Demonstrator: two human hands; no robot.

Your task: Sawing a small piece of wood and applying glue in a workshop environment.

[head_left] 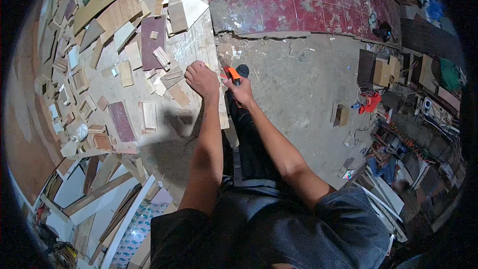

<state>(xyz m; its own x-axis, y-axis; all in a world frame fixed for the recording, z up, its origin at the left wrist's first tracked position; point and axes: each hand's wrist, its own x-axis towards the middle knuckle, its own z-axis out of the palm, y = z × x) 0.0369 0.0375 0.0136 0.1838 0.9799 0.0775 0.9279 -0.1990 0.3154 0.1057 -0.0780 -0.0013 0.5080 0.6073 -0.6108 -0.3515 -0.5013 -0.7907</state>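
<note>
My left hand (201, 79) is closed with curled fingers at the right edge of the pale plywood work surface (184, 55); what it holds, if anything, is hidden. Just right of it, my right hand (240, 90) grips an orange and black hand tool (233, 75), held upright beside the surface's edge over my dark trouser leg and shoe (243, 69). I cannot make out the tool's exact kind. Loose wood offcuts (178, 16), a maroon board (151, 40) and small pale blocks (159, 57) lie to the left of my hands.
Stacked board scraps (99, 199) lie at lower left. The concrete floor (294, 94) runs to the right, with maroon tiles (308, 10) beyond a cracked edge. At right are clutter, cables, a red object (370, 103) and a partly visible person (383, 167).
</note>
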